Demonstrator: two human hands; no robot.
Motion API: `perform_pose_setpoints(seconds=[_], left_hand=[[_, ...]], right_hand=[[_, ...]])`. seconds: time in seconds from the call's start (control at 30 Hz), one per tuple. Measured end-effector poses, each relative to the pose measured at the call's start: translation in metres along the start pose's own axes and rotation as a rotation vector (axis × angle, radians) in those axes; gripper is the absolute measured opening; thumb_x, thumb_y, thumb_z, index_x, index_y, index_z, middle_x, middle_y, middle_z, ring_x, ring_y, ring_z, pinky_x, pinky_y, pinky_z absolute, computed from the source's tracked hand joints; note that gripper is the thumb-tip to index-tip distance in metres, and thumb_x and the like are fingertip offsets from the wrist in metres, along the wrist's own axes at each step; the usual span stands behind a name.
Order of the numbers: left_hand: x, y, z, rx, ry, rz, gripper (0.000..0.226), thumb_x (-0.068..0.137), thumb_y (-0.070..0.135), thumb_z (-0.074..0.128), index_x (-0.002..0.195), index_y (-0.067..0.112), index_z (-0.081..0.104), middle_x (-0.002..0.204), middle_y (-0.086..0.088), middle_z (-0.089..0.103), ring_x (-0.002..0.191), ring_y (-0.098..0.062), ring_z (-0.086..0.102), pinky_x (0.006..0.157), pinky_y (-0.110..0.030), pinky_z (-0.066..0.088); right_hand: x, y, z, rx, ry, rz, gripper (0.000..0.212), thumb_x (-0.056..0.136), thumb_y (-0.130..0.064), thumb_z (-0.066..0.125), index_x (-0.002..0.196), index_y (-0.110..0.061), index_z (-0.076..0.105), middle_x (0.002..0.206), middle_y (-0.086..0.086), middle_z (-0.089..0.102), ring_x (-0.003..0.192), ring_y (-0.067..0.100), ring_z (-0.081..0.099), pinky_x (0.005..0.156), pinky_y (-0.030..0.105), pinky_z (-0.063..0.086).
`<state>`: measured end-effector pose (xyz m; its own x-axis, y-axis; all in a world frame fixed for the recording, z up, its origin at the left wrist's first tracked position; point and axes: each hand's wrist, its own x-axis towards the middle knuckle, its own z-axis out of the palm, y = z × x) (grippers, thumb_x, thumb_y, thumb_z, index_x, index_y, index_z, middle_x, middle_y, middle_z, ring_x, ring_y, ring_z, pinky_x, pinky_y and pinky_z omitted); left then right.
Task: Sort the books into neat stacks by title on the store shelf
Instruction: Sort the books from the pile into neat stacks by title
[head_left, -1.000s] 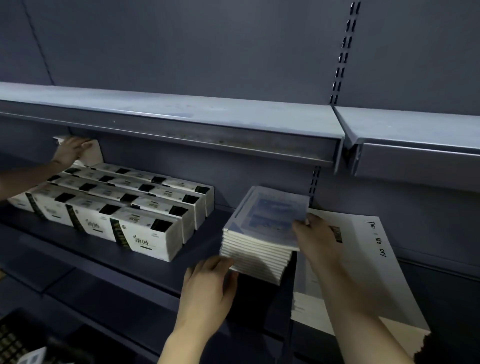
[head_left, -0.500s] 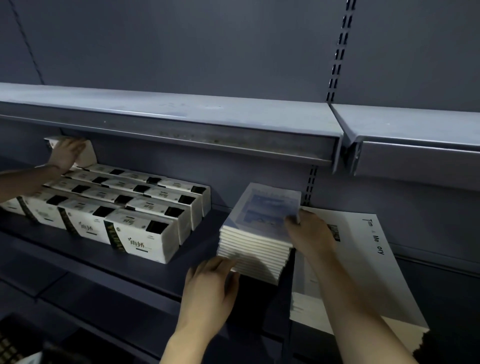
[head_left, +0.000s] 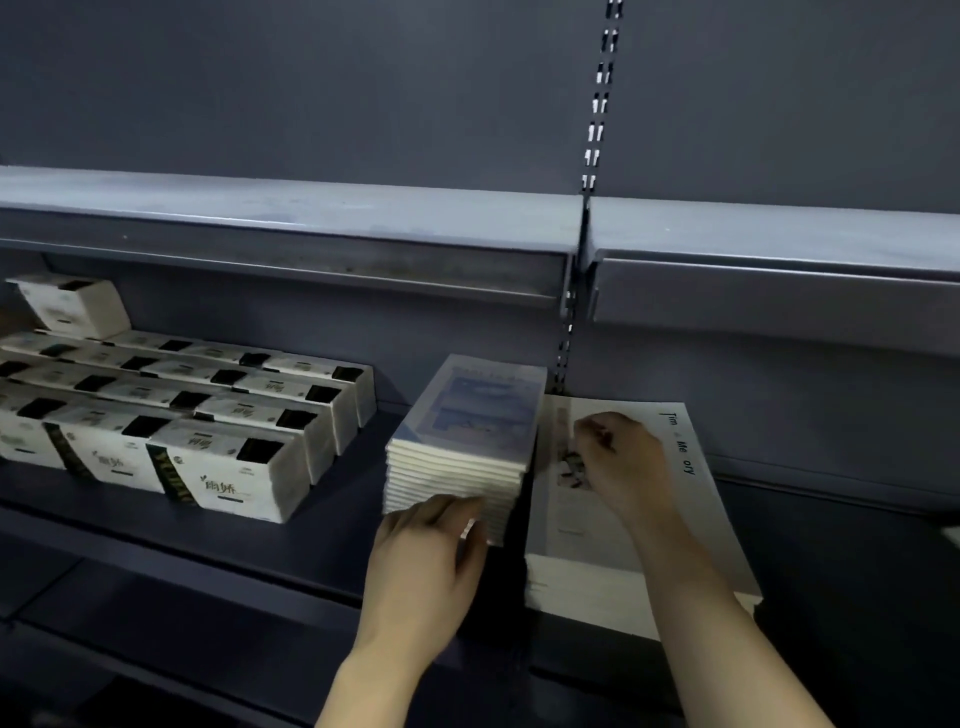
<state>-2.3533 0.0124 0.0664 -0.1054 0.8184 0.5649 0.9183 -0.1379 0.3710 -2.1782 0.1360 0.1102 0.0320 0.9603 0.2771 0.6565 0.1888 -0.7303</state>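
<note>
The blue-covered book stack (head_left: 467, 431) is sitting on the shelf (head_left: 322, 540) just ahead of the left hand (head_left: 426, 561), whose flat fingers (head_left: 452, 512) are pressing its front edge, likely squaring the spines. The right hand (head_left: 623, 462) is resting beside it on the wide white books (head_left: 566, 540), fingers curled. Gripping anything? Can't tell. White boxes (head_left: 223, 467) are lying farther left.

Dim, bluish light (hands blurred), edges bowed.
</note>
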Motion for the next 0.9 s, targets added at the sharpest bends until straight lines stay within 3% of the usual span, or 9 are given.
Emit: perform_pose_setpoints(seconds=[0.17,0.27,0.4,0.63,0.77,0.83,0.9], left_hand=[[0.010,0.046,0.004,-0.074,-0.038,0.087,0.035,0.089,0.039,0.039,0.111,0.027,0.065,0.100,0.009,0.066,0.084,-0.016,0.063,0.075,-0.035,0.050],[0.015,0.082,0.016,-0.092,-0.077,0.163,0.038,0.091,0.041,0.039,0.116,0.027,0.063,0.110,0.006,0.066,0.091,-0.018,0.063,0.078,-0.037,0.052],[0.017,0.130,0.034,-0.111,-0.144,0.256,0.038,0.091,0.043,0.038,0.113,0.027,0.063,0.111,0.006,0.064,0.097,-0.017,0.062,0.080,-0.037,0.054],[0.008,0.214,0.073,-0.181,-0.292,0.457,0.040,0.092,0.043,0.034,0.119,0.029,0.062,0.119,0.011,0.060,0.106,-0.011,0.056,0.092,-0.030,0.042],[-0.001,0.257,0.106,-0.219,-0.458,0.553,0.042,0.098,0.044,0.028,0.135,0.033,0.045,0.135,0.017,0.043,0.122,-0.008,0.040,0.106,-0.029,0.029],[-0.006,0.274,0.121,-0.246,-0.498,0.575,0.042,0.097,0.044,0.030,0.131,0.031,0.051,0.131,0.014,0.049,0.119,-0.011,0.045,0.103,-0.032,0.033],[-0.012,0.290,0.136,-0.274,-0.502,0.599,0.046,0.092,0.046,0.030,0.120,0.027,0.061,0.119,0.010,0.059,0.107,-0.015,0.056,0.094,-0.035,0.043]], right_hand=[[-0.012,0.031,-0.045,-0.015,0.105,0.037,0.020,0.096,-0.031,0.052,0.102,-0.021,0.068,0.080,-0.002,0.065,0.070,0.015,0.060,0.061,0.025,0.042],[-0.022,0.058,-0.080,-0.017,0.175,0.092,0.018,0.094,-0.027,0.054,0.100,-0.020,0.069,0.084,0.000,0.068,0.077,0.018,0.064,0.068,0.028,0.049],[-0.035,0.094,-0.121,-0.053,0.207,0.135,0.012,0.095,-0.024,0.054,0.096,-0.022,0.067,0.083,-0.007,0.065,0.073,0.008,0.059,0.062,0.023,0.041],[-0.068,0.168,-0.190,-0.148,0.331,0.324,0.019,0.090,-0.021,0.056,0.074,-0.013,0.063,0.067,0.003,0.062,0.073,0.027,0.063,0.052,0.029,0.037],[-0.093,0.207,-0.230,-0.216,0.400,0.434,0.020,0.091,-0.021,0.058,0.098,-0.008,0.072,0.094,0.013,0.071,0.091,0.033,0.065,0.070,0.035,0.048],[-0.104,0.227,-0.247,-0.224,0.429,0.474,0.019,0.090,-0.017,0.058,0.102,-0.008,0.071,0.102,0.015,0.068,0.095,0.035,0.063,0.077,0.038,0.051],[-0.114,0.245,-0.264,-0.240,0.454,0.558,0.019,0.092,-0.018,0.055,0.101,-0.009,0.069,0.103,0.015,0.063,0.093,0.035,0.061,0.075,0.038,0.050]])
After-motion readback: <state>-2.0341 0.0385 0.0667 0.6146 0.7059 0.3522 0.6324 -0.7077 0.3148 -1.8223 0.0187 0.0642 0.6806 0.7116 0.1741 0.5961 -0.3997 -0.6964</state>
